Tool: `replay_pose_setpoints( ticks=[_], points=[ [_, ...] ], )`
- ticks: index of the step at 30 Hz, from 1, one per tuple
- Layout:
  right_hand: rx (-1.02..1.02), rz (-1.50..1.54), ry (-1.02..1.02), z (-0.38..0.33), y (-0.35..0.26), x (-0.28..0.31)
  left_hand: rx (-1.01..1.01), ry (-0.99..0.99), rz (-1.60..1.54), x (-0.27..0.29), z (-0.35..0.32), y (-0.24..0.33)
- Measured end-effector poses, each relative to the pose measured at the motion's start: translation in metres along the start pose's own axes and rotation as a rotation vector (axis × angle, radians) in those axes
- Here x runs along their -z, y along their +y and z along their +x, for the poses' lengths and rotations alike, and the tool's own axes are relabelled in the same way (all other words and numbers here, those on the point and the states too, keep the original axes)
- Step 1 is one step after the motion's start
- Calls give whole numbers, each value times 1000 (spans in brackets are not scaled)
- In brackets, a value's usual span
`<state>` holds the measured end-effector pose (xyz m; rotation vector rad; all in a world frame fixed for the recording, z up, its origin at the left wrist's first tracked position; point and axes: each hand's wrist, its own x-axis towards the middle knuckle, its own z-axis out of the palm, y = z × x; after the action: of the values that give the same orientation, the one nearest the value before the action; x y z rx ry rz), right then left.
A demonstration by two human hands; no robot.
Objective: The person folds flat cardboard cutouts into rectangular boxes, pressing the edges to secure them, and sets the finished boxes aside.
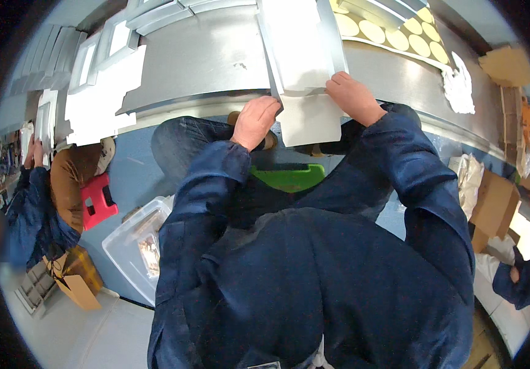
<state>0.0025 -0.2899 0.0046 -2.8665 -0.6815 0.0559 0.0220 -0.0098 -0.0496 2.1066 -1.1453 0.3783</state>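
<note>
A long white cardboard box (pixel 302 52), unfolded at its near end, lies lengthwise on the steel table in front of me. Its raised side walls are grey-white, and a broad end flap (pixel 311 123) hangs over the table's near edge above my lap. My left hand (pixel 257 122) is closed on the near left corner, with the fingers bent round a dark-looking side tab. At the near right corner, my right hand (pixel 354 98) pinches the other side wall by the fold. The fingertips of both hands are partly hidden by the card.
On the steel table (pixel 203 58), white card blanks (pixel 102 101) and grey-white boxes (pixel 114 40) stand left; a sheet of round yellow stickers (pixel 372 31) and crumpled white material (pixel 460 83) lie right. A green stool (pixel 289 177) and clear bin (pixel 123 243) sit below. Co-workers (pixel 25 206) flank me.
</note>
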Motion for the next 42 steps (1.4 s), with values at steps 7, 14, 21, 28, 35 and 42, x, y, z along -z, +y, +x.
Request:
replay_pose_setpoints(
  ticks=[7,14,21,28,35,42],
  points=[
    [47,-5,14,-1,4,0,-88,28,73,6,8,5],
    [116,-50,-33,-2,6,3,-41,-163,72,17,19,7],
    [70,-124,-138,1,-1,17,-287,-326,172,31,54,0],
    [91,-163,-103,2,-7,15,-308,-386,120,41,67,-7],
    [36,-226,-176,0,-11,26,-160,-460,50,42,67,3],
    [-11,72,191,-46,26,48,-194,-371,29,33,60,0]
  ],
)
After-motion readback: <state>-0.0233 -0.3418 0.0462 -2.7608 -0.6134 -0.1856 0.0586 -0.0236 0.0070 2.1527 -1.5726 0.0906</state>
